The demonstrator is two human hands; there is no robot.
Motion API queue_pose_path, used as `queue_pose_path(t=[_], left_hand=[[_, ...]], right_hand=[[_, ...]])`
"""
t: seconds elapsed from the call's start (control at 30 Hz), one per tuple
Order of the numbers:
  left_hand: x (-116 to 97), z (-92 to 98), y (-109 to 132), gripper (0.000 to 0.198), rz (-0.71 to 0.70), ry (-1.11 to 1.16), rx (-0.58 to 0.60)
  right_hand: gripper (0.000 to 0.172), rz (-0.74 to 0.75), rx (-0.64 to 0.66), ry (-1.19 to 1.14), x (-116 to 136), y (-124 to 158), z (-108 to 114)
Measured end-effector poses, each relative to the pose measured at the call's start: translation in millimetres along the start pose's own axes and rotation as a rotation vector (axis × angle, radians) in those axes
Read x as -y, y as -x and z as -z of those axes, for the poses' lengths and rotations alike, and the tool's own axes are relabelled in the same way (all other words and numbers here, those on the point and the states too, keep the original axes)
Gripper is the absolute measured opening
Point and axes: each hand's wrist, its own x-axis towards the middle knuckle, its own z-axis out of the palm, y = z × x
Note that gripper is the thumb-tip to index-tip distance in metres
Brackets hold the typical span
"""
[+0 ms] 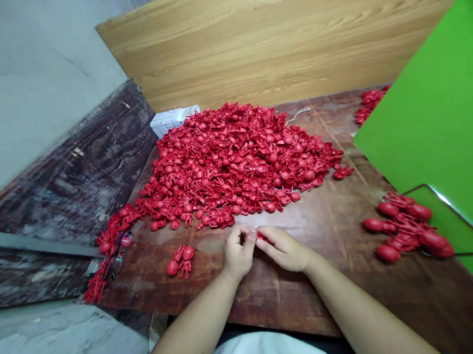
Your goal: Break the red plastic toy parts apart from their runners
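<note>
Just in front of a big heap of red plastic figure parts (235, 160), my two hands meet above the table. My left hand (238, 253) is closed, thumb and forefinger pinched together at a small red plastic figure part (261, 236). From the other side, my right hand (285, 249) closes its fingers around the same part and covers most of it. Left of my hands lie a couple of red figures (181, 260) with round heads. To the right is a cluster of larger-looking red figures (408, 226).
A brown wooden table (311, 296) carries everything. White stacked blocks (174, 119) stand behind the heap. A green panel (433, 129) with a metal wire frame (463, 216) rises at right. Eyeglasses (116, 265) and thin red pieces (95, 286) lie at the left edge.
</note>
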Motion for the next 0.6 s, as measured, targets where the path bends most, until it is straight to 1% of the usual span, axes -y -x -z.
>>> queue_pose_path(t=[0.17, 0.4, 0.5, 0.6], left_hand=[[0, 1.4, 3, 0.036, -0.023, -0.012, 0.059], [0, 3.5, 6, 0.053, -0.099, 0.093, 0.172], [-2, 2.4, 4, 0.053, -0.080, 0.171, 0.194], [-4, 2.1, 1, 0.051, -0.042, 0.199, 0.241]], right_hand=[[0.033, 0.005, -0.037, 0.095, 3, 4, -1], [0.033, 0.164, -0.149, 0.210, 17, 12, -5], [0.036, 0.196, -0.172, 0.227, 19, 11, -4], [0.038, 0.205, -0.217, 0.248, 20, 10, -3]])
